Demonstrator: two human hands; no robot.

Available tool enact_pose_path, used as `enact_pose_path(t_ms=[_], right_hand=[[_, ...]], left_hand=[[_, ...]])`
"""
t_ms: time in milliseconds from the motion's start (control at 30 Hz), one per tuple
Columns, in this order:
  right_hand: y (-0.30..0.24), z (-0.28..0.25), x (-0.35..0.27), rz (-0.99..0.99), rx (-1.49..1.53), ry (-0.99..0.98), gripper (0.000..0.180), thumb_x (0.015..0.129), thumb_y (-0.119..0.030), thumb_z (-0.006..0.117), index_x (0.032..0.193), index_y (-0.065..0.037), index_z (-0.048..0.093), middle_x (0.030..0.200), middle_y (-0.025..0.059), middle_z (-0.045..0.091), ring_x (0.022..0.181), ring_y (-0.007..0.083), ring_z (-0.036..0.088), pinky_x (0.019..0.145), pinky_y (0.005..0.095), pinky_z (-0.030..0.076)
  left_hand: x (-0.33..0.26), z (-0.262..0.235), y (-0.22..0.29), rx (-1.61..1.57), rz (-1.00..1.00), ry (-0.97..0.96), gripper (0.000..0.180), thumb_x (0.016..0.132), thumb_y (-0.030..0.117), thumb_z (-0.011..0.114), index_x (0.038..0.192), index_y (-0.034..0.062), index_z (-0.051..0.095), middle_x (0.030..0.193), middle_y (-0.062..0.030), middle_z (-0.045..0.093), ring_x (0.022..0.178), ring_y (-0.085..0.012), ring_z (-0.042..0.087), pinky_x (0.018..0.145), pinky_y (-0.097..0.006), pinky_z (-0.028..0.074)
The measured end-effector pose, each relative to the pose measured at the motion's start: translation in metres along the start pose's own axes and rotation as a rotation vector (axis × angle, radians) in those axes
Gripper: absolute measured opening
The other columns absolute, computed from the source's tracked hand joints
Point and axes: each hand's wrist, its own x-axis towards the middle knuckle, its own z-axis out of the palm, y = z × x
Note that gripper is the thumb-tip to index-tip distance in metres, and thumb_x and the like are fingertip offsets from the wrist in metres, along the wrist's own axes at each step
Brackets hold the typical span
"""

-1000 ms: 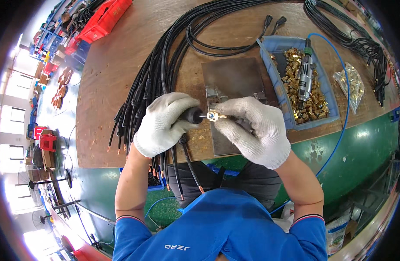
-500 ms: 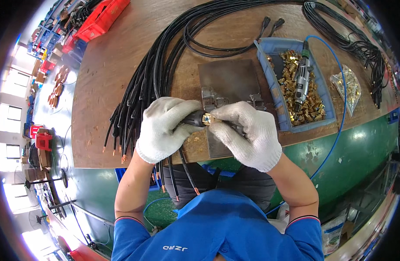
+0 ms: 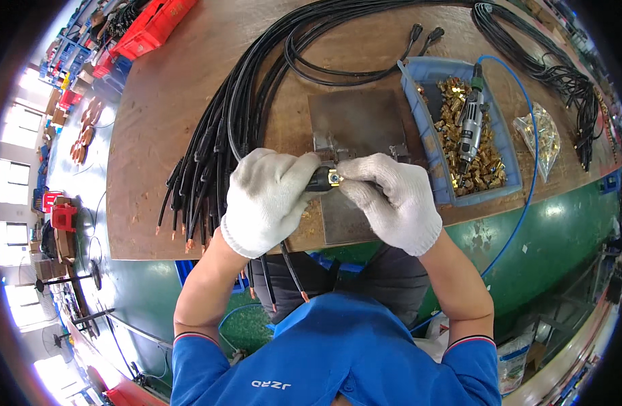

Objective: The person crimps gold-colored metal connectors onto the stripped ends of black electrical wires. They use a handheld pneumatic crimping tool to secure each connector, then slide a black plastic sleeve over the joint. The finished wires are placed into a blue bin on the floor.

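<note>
Both hands wear white knit gloves and meet over a grey metal plate (image 3: 355, 122) on the brown bench. My left hand (image 3: 267, 199) grips the black connector end of a cable (image 3: 318, 179), whose lead hangs down past the bench edge. My right hand (image 3: 392, 199) pinches a small brass fitting (image 3: 334, 178) against that connector's tip. The fitting is mostly covered by my fingertips.
A bundle of black cables (image 3: 216, 135) fans across the bench to the left. A blue tray (image 3: 504, 145) at right holds several brass fittings and a powered screwdriver (image 3: 468, 125) on a blue hose. A clear bag of fittings (image 3: 541, 132) and red bins (image 3: 152, 27) lie farther off.
My hands have drawn closer together. The brass fitting, plainly visible between them before, now sits pressed onto the connector tip under my fingers.
</note>
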Motion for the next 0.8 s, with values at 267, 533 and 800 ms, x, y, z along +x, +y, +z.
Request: enact_pose_path(t_ms=[267, 533, 800], right_hand=[[0.013, -0.005, 0.002, -0.035, -0.019, -0.051, 0.014, 0.097, -0.006, 0.078, 0.109, -0.003, 0.072, 0.096, 0.0189, 0.077, 0.086, 0.034, 0.079, 0.072, 0.0353, 0.06], [0.035, 0.001, 0.006, 0.067, -0.007, -0.102, 0.014, 0.1, -0.001, 0.073, 0.114, -0.001, 0.071, 0.09, 0.0119, 0.077, 0.078, 0.015, 0.073, 0.072, 0.0302, 0.056], [0.031, 0.035, 0.036, 0.276, 0.108, -0.021, 0.035, 0.108, -0.032, 0.06, 0.117, 0.002, 0.065, 0.101, 0.0261, 0.075, 0.097, 0.0374, 0.076, 0.087, 0.0442, 0.057]], left_hand=[[0.011, -0.006, -0.009, -0.061, 0.017, -0.168, 0.053, 0.065, 0.005, 0.084, 0.117, 0.0048, 0.071, 0.091, -0.0124, 0.068, 0.086, -0.0371, 0.066, 0.079, -0.048, 0.053], [0.007, 0.01, -0.011, 0.02, 0.033, -0.207, 0.058, 0.076, 0.008, 0.084, 0.129, -0.0002, 0.063, 0.088, -0.0143, 0.067, 0.083, -0.0387, 0.065, 0.079, -0.047, 0.052], [0.028, 0.007, -0.032, -0.072, 0.015, -0.178, 0.091, 0.074, 0.007, 0.083, 0.157, 0.0022, 0.046, 0.094, -0.0138, 0.073, 0.084, -0.0392, 0.071, 0.08, -0.048, 0.056]])
